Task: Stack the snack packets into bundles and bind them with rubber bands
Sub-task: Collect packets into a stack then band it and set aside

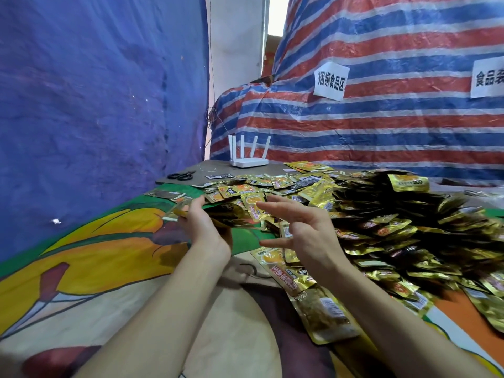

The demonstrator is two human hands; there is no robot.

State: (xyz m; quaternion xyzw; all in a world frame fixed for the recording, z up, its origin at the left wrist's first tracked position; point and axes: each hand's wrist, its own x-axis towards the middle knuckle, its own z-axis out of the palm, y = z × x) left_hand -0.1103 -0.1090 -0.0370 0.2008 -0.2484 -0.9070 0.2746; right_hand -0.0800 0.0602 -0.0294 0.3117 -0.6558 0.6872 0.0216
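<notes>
A big heap of gold snack packets [387, 214] covers the right half of the table, spilling toward the near edge. My left hand [204, 227] grips a small stack of gold packets [226, 218] held above the cloth, just left of the heap. My right hand [302, 227] hovers beside that stack with fingers spread and straight, holding nothing. A dark rubber band [249, 270] lies on the cloth below my hands. Loose packets [286, 276] lie under my right forearm.
The table wears a colourful printed cloth [103, 249]. Black scissors [180, 175] and a white router [248, 156] sit at the far end. A blue sheet [95, 105] hangs on the left, a striped tarp [381, 118] with paper labels behind.
</notes>
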